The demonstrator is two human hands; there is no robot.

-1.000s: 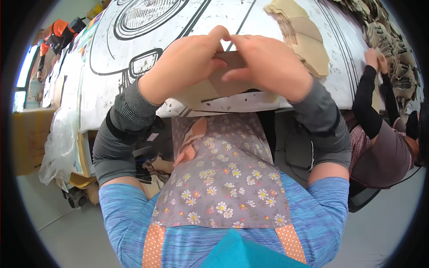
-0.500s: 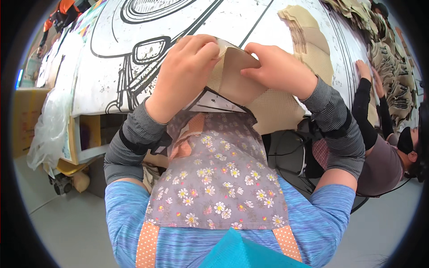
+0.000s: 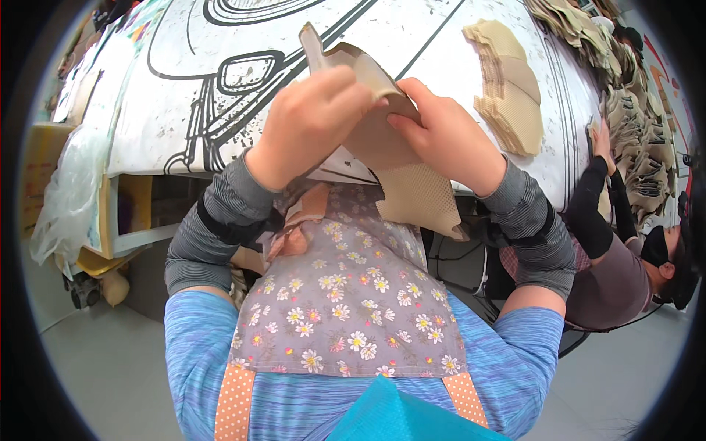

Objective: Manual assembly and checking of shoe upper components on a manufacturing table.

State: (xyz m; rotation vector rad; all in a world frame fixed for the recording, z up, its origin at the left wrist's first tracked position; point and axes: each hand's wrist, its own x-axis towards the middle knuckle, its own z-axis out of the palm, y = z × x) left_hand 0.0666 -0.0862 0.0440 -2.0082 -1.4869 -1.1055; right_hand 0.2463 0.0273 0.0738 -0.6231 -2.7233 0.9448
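Note:
Over the table's near edge, both hands hold a beige mesh fabric piece (image 3: 418, 192) with a smoother tan backing. My left hand (image 3: 316, 121) is closed on its upper left part, and a narrow curled strip sticks up beyond the knuckles. My right hand (image 3: 452, 136) pinches the upper right edge between thumb and fingers. Between the hands the piece is bent, and its mesh lower end hangs down in front of my flowered apron. Part of the piece is hidden behind my left fingers.
A fanned stack of similar beige mesh pieces (image 3: 507, 88) lies on the white table cover (image 3: 412, 37) with black line drawings. Many tan pieces (image 3: 640, 147) are heaped at the right. A co-worker (image 3: 614, 279) sits there, hands on the table. Clear plastic sheeting (image 3: 70, 195) hangs at the left.
My left hand has turned, and the piece is now more bent, with a strip raised beyond it. Its hanging end has shifted left. My right hand has moved slightly down.

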